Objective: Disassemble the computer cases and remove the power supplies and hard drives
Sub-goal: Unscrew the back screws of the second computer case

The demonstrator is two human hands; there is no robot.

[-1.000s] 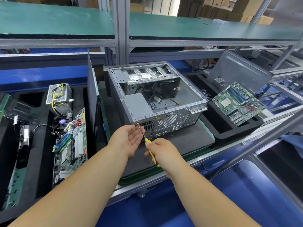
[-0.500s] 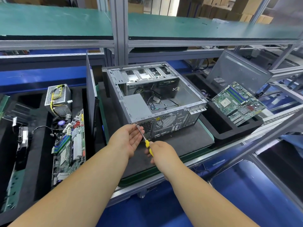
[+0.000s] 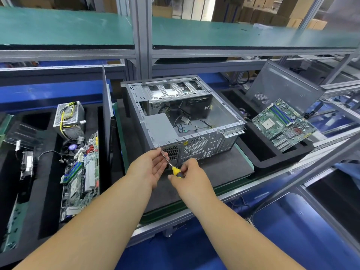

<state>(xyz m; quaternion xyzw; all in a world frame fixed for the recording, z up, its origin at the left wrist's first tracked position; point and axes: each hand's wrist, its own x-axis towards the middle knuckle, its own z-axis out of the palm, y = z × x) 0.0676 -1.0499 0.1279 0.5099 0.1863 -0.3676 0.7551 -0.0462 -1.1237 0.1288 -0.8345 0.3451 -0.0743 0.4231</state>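
A: Here, an opened computer case (image 3: 187, 121) lies on its side on the worktop (image 3: 224, 168), its rear panel just beyond the fingers. How would it handle?

B: Stiff sheet steel, likely heavy, with sharp edges. Take it by the frame rails, not the mesh.

A: And the power supply (image 3: 160, 127)?

B: A rigid grey box in the near corner, above the left hand (image 3: 150, 168). It looks dense; grip its flanks once freed.

A: The screwdriver (image 3: 172, 166)?

B: Light and slim. The right hand (image 3: 190, 176) pinches its yellow handle; the left fingers (image 3: 162, 152), loosely spread, steady the shaft near the tip at the case's corner.
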